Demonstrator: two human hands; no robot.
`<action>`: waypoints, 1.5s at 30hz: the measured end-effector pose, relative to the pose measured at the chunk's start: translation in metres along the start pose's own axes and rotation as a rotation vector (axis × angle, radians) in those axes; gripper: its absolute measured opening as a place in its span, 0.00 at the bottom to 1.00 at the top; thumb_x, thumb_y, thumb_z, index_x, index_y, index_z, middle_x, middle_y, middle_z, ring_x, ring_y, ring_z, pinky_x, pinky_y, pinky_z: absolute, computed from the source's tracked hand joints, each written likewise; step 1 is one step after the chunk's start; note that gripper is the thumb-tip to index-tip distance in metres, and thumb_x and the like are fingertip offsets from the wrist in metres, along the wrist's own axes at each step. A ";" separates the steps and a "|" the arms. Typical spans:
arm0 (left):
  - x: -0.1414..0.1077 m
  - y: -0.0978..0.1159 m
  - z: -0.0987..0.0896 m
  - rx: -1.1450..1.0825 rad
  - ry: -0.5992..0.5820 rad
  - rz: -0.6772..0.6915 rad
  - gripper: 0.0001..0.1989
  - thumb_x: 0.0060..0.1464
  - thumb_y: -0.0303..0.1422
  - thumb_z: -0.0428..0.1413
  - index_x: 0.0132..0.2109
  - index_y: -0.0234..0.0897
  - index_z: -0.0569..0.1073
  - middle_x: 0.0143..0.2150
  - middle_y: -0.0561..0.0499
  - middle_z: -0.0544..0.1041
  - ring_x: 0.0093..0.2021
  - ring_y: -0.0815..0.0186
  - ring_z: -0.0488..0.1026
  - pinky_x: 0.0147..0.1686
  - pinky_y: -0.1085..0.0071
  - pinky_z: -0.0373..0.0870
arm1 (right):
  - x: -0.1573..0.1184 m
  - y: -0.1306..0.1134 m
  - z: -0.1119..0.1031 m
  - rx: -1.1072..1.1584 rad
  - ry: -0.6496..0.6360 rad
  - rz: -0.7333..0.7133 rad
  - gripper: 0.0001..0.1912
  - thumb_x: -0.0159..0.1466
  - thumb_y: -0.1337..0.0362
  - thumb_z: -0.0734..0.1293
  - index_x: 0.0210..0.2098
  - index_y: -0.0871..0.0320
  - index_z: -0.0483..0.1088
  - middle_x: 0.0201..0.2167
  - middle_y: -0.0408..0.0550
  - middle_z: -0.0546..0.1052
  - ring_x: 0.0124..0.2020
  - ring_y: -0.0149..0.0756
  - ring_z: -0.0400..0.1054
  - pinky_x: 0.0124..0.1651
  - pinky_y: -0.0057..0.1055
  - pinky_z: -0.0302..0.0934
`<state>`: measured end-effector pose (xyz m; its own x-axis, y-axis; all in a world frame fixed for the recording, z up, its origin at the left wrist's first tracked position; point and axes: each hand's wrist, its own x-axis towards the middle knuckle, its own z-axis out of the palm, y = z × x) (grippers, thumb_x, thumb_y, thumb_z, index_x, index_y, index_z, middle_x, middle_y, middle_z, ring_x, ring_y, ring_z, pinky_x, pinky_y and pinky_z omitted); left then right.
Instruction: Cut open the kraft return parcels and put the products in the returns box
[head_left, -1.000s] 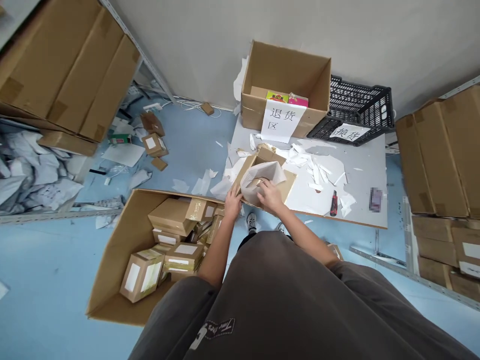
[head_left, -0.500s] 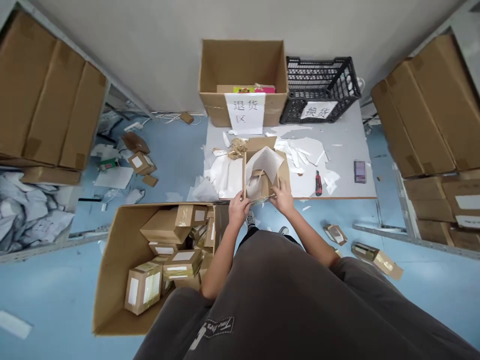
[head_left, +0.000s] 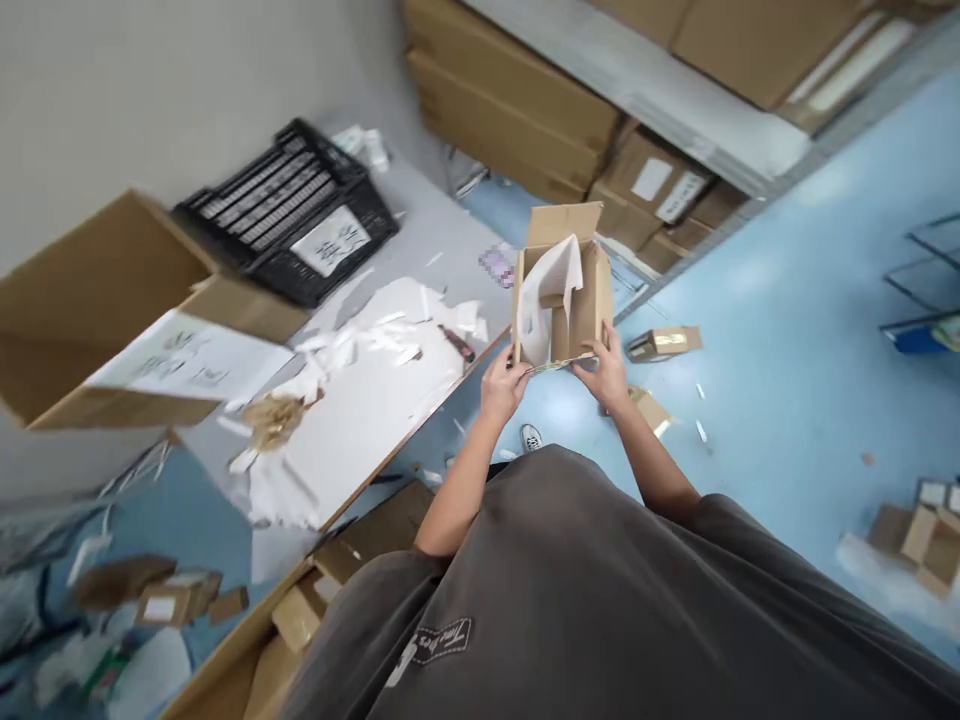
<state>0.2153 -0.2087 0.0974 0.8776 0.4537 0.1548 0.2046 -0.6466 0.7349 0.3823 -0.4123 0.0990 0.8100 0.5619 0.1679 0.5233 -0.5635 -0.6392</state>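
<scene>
Between my two hands is a small open cardboard box (head_left: 602, 290), held in the air past the table's front edge. Its far flap stands up, and a white paper sheet (head_left: 551, 285) curls inside along the left wall. My left hand (head_left: 504, 385) is closed on the near left corner, thumb on top of the rim. At the near right corner my right hand (head_left: 604, 372) grips the wall, its fingers on the outer side. Part of the box's inside is hidden by the paper.
On the table (head_left: 352, 440) lie torn paper, a red-black box cutter (head_left: 457, 343) and crumpled brown tape (head_left: 274, 418). A large carton (head_left: 90, 300) and a black crate (head_left: 300, 220) stand at the back. Shelving (head_left: 697, 130) rises beyond; small boxes (head_left: 666, 343) lie on the blue floor.
My body and view have turned to the right. The box has moved with both hands from over the table to over the floor beside it.
</scene>
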 end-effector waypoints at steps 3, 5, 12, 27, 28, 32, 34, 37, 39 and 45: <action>0.045 0.053 0.072 -0.051 -0.172 0.127 0.09 0.70 0.36 0.60 0.48 0.45 0.87 0.73 0.44 0.73 0.69 0.49 0.74 0.71 0.51 0.71 | -0.023 0.069 -0.057 -0.034 0.166 0.139 0.18 0.62 0.60 0.74 0.51 0.53 0.76 0.81 0.59 0.53 0.80 0.60 0.51 0.77 0.58 0.56; 0.067 0.084 0.113 -0.068 -0.270 0.181 0.11 0.70 0.35 0.60 0.52 0.44 0.86 0.75 0.42 0.71 0.70 0.49 0.73 0.73 0.52 0.69 | -0.039 0.110 -0.084 -0.059 0.244 0.220 0.19 0.63 0.59 0.74 0.52 0.54 0.76 0.81 0.61 0.52 0.80 0.60 0.50 0.76 0.60 0.56; 0.103 0.124 0.144 0.083 -0.389 0.317 0.36 0.67 0.38 0.64 0.78 0.45 0.66 0.81 0.40 0.61 0.80 0.46 0.59 0.77 0.46 0.61 | -0.055 0.195 -0.128 -0.126 0.231 0.388 0.39 0.60 0.48 0.77 0.67 0.54 0.70 0.76 0.66 0.61 0.78 0.69 0.52 0.75 0.72 0.51; 0.009 0.021 -0.004 0.259 0.163 -0.181 0.31 0.70 0.36 0.59 0.76 0.43 0.67 0.78 0.39 0.64 0.77 0.47 0.63 0.76 0.46 0.63 | 0.103 0.008 0.018 -0.013 -0.196 -0.447 0.37 0.70 0.52 0.70 0.75 0.52 0.64 0.77 0.63 0.61 0.77 0.61 0.56 0.76 0.66 0.55; -0.010 0.013 -0.018 0.271 0.215 -0.244 0.31 0.70 0.36 0.59 0.76 0.43 0.67 0.78 0.39 0.64 0.76 0.47 0.63 0.76 0.46 0.63 | 0.107 -0.010 0.034 0.011 -0.234 -0.510 0.37 0.70 0.51 0.70 0.75 0.52 0.63 0.76 0.63 0.61 0.77 0.61 0.57 0.76 0.66 0.55; -0.112 -0.014 -0.078 0.339 0.429 -0.525 0.31 0.70 0.36 0.58 0.76 0.45 0.66 0.78 0.39 0.65 0.76 0.46 0.63 0.75 0.44 0.64 | 0.095 -0.100 0.103 0.124 -0.413 -0.768 0.37 0.71 0.50 0.69 0.76 0.52 0.62 0.75 0.64 0.62 0.76 0.63 0.58 0.75 0.69 0.55; -0.175 -0.019 -0.104 0.380 0.538 -0.671 0.31 0.70 0.36 0.58 0.76 0.44 0.66 0.78 0.39 0.65 0.76 0.46 0.63 0.76 0.44 0.64 | 0.067 -0.152 0.135 0.171 -0.515 -0.894 0.39 0.71 0.49 0.68 0.77 0.51 0.60 0.76 0.63 0.60 0.76 0.64 0.57 0.75 0.71 0.55; -0.280 -0.015 -0.128 0.433 0.706 -0.889 0.32 0.69 0.37 0.59 0.76 0.43 0.67 0.78 0.39 0.65 0.77 0.45 0.63 0.76 0.44 0.63 | 0.000 -0.228 0.174 0.219 -0.678 -1.087 0.41 0.71 0.49 0.68 0.79 0.49 0.57 0.78 0.61 0.58 0.77 0.64 0.56 0.75 0.71 0.55; -0.350 -0.006 -0.133 0.452 0.812 -1.029 0.32 0.69 0.38 0.60 0.76 0.43 0.66 0.78 0.39 0.65 0.77 0.45 0.62 0.76 0.43 0.62 | -0.055 -0.273 0.195 0.242 -0.785 -1.211 0.42 0.71 0.49 0.68 0.80 0.48 0.55 0.79 0.60 0.56 0.78 0.64 0.54 0.76 0.70 0.54; -0.541 0.031 -0.127 0.433 1.043 -1.356 0.35 0.68 0.40 0.62 0.77 0.45 0.65 0.80 0.38 0.61 0.79 0.42 0.58 0.77 0.40 0.60 | -0.232 -0.384 0.232 0.303 -0.996 -1.544 0.47 0.70 0.47 0.71 0.82 0.44 0.50 0.83 0.55 0.47 0.81 0.66 0.47 0.77 0.73 0.50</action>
<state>-0.3084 -0.3964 0.1201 -0.5737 0.8146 0.0856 0.7288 0.4600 0.5072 -0.0681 -0.1860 0.1311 -0.7690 0.5732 0.2828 0.4022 0.7779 -0.4828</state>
